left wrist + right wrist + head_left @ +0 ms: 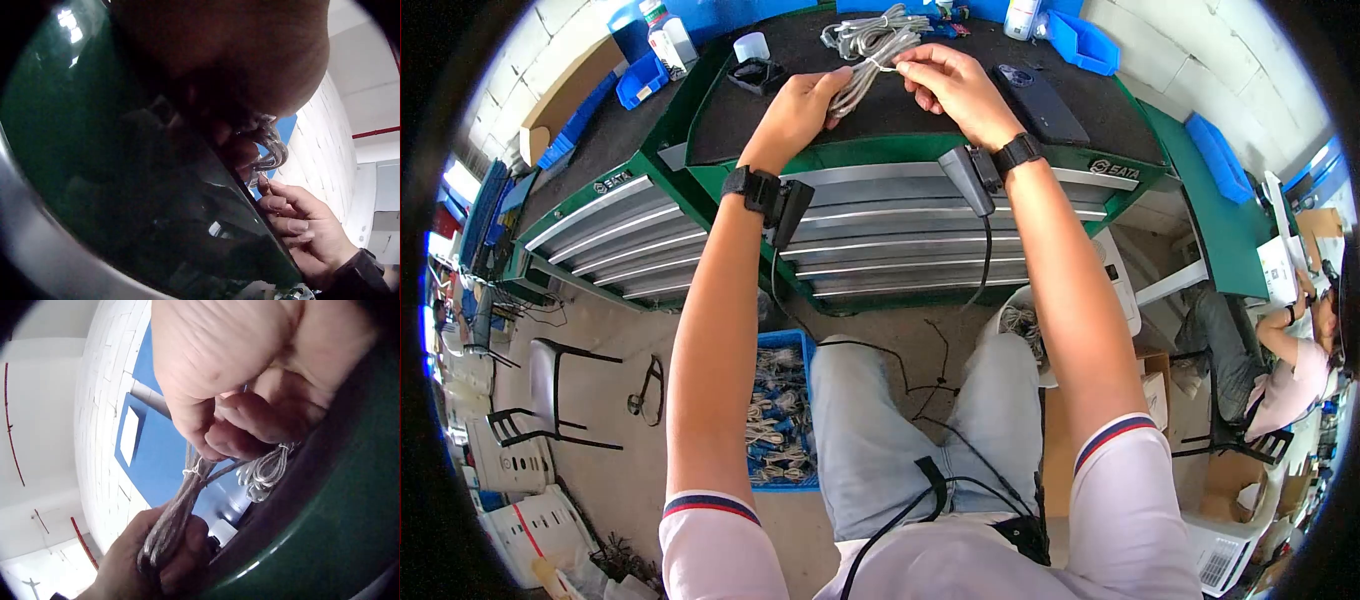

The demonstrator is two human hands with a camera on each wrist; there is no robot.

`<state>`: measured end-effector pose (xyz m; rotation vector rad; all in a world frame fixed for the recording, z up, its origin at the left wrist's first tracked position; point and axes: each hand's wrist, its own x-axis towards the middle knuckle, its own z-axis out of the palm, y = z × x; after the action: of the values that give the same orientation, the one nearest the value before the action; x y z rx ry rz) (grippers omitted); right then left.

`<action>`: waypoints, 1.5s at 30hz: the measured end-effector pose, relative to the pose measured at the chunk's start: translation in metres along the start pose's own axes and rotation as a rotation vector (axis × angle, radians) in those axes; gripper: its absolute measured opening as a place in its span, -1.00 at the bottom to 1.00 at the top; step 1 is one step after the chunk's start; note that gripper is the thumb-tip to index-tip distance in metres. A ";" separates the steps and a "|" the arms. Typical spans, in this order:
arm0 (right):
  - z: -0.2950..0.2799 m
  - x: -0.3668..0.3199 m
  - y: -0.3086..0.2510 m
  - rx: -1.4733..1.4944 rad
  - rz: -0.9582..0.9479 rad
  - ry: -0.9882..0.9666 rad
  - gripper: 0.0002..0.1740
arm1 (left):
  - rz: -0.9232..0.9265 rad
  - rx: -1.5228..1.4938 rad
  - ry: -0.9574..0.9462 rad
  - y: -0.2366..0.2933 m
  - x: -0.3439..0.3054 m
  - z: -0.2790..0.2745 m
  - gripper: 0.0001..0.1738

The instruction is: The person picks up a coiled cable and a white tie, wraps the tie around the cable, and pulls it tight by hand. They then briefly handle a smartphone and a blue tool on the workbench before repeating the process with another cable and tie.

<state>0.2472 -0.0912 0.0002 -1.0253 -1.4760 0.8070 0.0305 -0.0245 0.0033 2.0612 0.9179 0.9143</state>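
A looped bundle of grey cable [858, 92] [175, 515] is gripped by my left hand [798, 110] [128, 553], thumb on top, over the bench's front edge. Around its middle runs a thin white tie [878, 65] [195, 472]. My right hand [956, 88] [309, 234] pinches at the tie, thumb and index finger together, the other fingers curled. Behind lies a second cable coil [862, 36] [267, 472] on the dark mat. In the left wrist view, my left hand's palm hides much of the bundle [274, 150].
A phone [1042, 103] lies right of my hands. At the left are a black pouch [757, 76] and a white cup [751, 46]. Blue bins [1084, 43] stand behind. Below, a blue crate [808, 400] holds cables. A person [1300, 370] sits at far right.
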 end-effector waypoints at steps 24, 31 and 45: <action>0.002 -0.005 0.001 -0.271 -0.009 0.055 -0.76 | 0.089 -0.080 -0.077 0.000 -0.001 0.004 -0.55; -0.005 -0.003 0.003 -0.139 -0.023 0.006 -0.83 | 0.079 -0.037 -0.105 0.010 -0.005 0.006 -0.65; -0.003 0.004 0.016 -0.108 -0.075 0.001 -0.84 | 0.147 -0.024 -0.072 0.002 -0.001 0.006 -0.71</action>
<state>0.2528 -0.0817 -0.0125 -1.0443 -1.5618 0.6795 0.0357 -0.0283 0.0019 2.1486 0.7219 0.9158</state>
